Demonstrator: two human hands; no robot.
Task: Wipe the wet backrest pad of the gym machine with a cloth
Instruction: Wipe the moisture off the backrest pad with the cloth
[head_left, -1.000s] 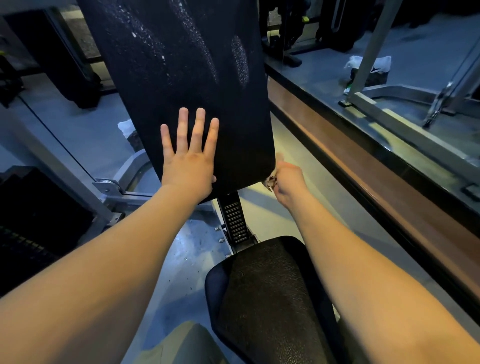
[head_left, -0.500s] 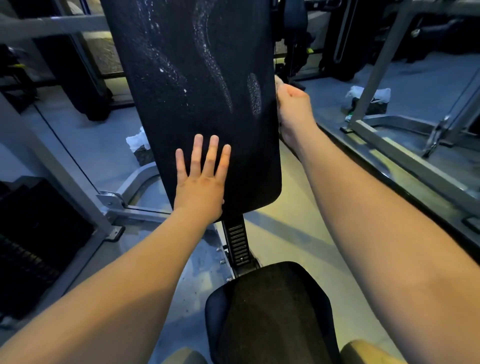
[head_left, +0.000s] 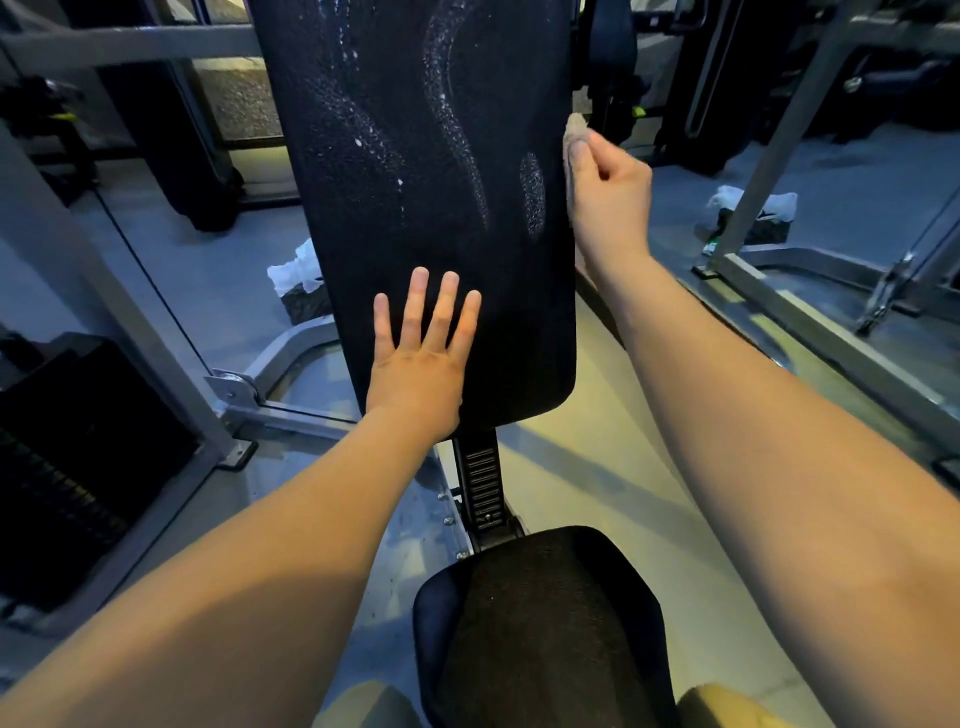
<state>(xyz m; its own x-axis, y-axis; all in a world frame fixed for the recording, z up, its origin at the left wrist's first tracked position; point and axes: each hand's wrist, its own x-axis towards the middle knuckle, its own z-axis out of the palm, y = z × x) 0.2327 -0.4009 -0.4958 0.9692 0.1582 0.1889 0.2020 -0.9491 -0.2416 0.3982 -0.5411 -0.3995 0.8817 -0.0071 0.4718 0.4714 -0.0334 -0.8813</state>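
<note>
Left hand (head_left: 415, 358) lay flat on the backrest pad (head_left: 426, 156), low on it toward 6 o'clock, with 4 fingers straight and slightly spread, holding nothing. Right hand (head_left: 608, 202) sat at the pad's 3 o'clock edge, its fingers curled and pinching a small beige cloth (head_left: 574, 130). The cloth's tip stuck out past the thumb toward 12 o'clock, right at the pad's side edge.

The pad stood upright, black and textured. 2 long wavy streaks of droplets ran down its upper half from 12 o'clock, and 1 oval wet patch lay just beside the right hand.

From the pad's 6 o'clock end a ribbed black post (head_left: 482, 483) led down to the black seat pad (head_left: 545, 623). On the floor at the pad's 9 o'clock lay a crumpled white wad (head_left: 296, 270) on a dark block. A similar white wad (head_left: 753, 205) lay at 3 o'clock, beyond the right hand, behind a grey frame bar (head_left: 769, 135). A dark weight stack (head_left: 62, 467) stood at 8 o'clock.
</note>
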